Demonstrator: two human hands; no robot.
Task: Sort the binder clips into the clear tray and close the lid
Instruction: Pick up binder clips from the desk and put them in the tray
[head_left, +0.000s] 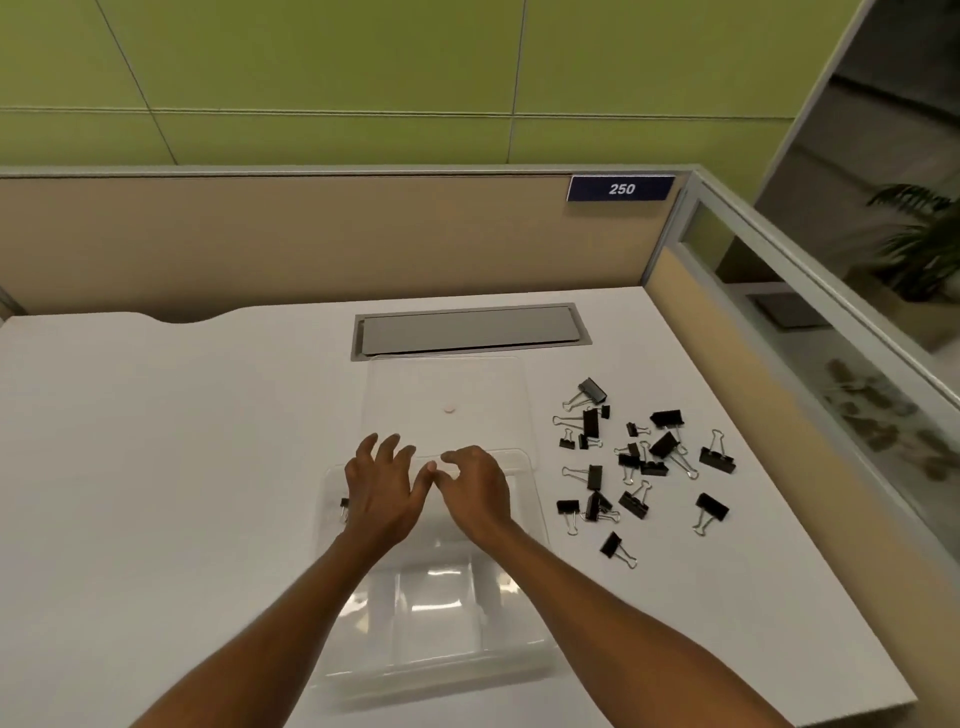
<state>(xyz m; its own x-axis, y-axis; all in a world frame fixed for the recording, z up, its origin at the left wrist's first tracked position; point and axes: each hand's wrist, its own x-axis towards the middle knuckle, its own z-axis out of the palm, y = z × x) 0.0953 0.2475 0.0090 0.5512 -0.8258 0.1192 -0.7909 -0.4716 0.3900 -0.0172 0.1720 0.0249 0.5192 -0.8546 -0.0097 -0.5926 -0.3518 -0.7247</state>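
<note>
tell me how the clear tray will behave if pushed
The clear tray looks like thin-walled plastic, so it is probably light and slightly flexible. On the smooth white desk it would likely slide easily rather than tip, being low and wide.

Both forearms (291, 613) are bare along all their visible length, down to the picture's lower edge. The left hand (383, 491) and the right hand (477, 488) are bare as well, with slim fingers (387, 448).

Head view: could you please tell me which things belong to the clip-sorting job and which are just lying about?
Job: clear tray, its open lid, loose binder clips, one clip already in the tray.
Lying about: grey desk hatch, number sign, plant.
</note>
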